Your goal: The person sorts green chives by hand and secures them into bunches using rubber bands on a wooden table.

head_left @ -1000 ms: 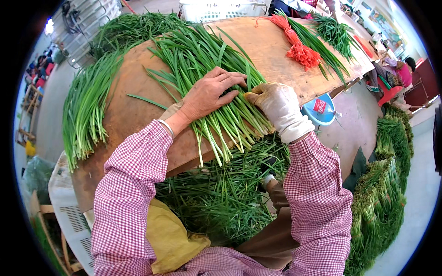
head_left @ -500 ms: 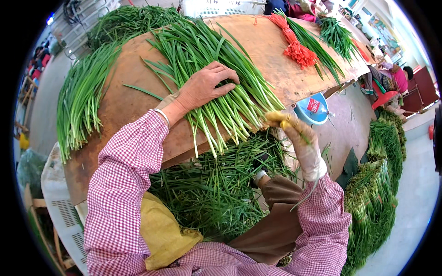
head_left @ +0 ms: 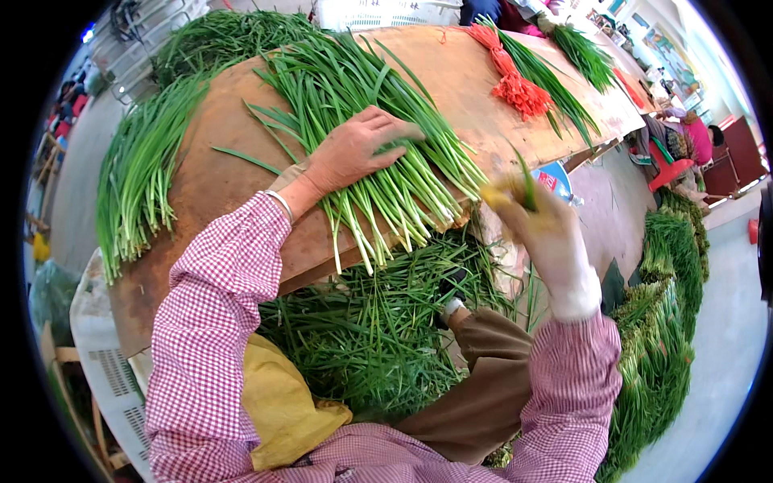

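A spread of garlic chives (head_left: 322,105) lies across the wooden board, its pale stem ends over the near edge. On top of it rests my bare left hand (head_left: 354,150), palm down, with thumb and fingers apart and the fingertips smeared by motion. My right hand (head_left: 547,229), in a pale glove with yellow fingertips, is raised just right of the stem ends. Its fingers are closed on a loose green chive leaf (head_left: 527,183); the hand is blurred. Another bunch of chives (head_left: 149,173) lies at the board's left edge.
Red ties (head_left: 515,84) lie at the back of the board (head_left: 217,193) beside more chives. Loose leaves (head_left: 362,338) heap below its near edge. A blue basin (head_left: 554,171) stands right of it; stacked chives (head_left: 652,346) line the right. A person's hand (head_left: 547,22) is at the far side.
My right hand has moved right, away from the stem ends, and the leaf in it now points up. My left hand stays on the chives, its fingertips shifting slightly.
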{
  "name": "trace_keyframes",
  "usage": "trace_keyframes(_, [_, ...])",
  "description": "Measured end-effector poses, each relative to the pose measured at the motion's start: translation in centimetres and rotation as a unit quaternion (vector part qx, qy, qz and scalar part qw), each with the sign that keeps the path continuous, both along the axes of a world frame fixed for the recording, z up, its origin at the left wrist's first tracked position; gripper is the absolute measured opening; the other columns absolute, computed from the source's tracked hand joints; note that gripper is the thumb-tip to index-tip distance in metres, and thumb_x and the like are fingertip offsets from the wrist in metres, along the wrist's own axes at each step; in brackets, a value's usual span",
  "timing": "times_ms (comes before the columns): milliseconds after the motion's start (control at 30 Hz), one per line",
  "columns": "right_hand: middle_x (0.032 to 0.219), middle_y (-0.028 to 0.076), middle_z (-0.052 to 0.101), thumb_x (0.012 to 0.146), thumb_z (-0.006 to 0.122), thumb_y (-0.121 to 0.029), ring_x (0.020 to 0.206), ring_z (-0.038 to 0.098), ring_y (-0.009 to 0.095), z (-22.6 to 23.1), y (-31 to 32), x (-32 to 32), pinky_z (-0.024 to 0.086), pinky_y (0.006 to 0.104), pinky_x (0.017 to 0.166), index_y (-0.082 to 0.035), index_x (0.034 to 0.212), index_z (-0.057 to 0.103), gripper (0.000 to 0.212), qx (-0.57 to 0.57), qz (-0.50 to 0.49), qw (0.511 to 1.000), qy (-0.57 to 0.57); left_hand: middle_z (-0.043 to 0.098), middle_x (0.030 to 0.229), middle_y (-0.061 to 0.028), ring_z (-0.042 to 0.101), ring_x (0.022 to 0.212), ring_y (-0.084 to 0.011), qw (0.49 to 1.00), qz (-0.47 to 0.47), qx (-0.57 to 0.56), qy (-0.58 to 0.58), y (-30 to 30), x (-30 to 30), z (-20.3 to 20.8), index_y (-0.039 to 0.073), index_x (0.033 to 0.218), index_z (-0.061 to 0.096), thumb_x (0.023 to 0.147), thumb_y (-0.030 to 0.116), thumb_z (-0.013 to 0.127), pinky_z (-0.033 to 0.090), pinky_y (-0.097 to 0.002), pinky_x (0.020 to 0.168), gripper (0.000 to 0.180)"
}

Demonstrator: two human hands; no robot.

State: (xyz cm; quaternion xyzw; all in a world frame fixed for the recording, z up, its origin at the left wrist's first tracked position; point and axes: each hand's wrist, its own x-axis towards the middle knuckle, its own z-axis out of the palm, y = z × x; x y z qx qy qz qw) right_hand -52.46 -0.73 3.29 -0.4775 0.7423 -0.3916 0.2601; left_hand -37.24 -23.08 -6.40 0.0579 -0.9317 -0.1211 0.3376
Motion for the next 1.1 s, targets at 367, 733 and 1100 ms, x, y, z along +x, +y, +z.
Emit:
trace_keyframes(367, [0.073,0.014,0.065,0.073,0.069,-0.038,0.072,0.065,0.03,-5.1,-10.2,-2.0,0.049,0.04,0.065,-0.013,0.089,0.068,0.03,0.023,-0.017,0.935,0.353,0.059,0.104,-0.0044,0.053,0.094,-0.0229,0.998,-0.012,-0.053,0.03,0.0,-0.7,-0.7,0.011,0.109,0.061,0.082,0.013,0.061,0.046,-0.0335,0.085,0.028])
trace_keyframes(733, [0.071,0.003,0.064,0.082,0.068,-0.025,0.063,0.053,0.008,-7.1,-9.6,-3.4,0.044,0.0251,0.058,-0.003,0.085,0.069,0.023,-0.143,-0.046,0.989,-0.008,0.057,0.11,-0.0054,0.054,0.104,-0.0248,0.996,-0.006,-0.067,0.062,0.6,-0.9,1.2,0.01,0.108,0.059,0.084,0.014,0.058,0.044,-0.0364,0.095,0.025])
trace_keyframes(1100, [0.084,-0.002,0.059,0.09,0.057,-0.019,0.075,0.049,0.005,-5.0,-4.1,-2.2,0.041,0.0203,0.067,-0.004,0.108,0.063,0.024,-0.13,-0.043,0.985,-0.105,0.05,0.129,-0.009,0.043,0.124,-0.0249,0.996,0.012,-0.004,-0.089,1.9,-5.5,-0.8,0.01,0.129,0.044,0.096,0.024,0.04,0.025,-0.04,0.11,0.036])
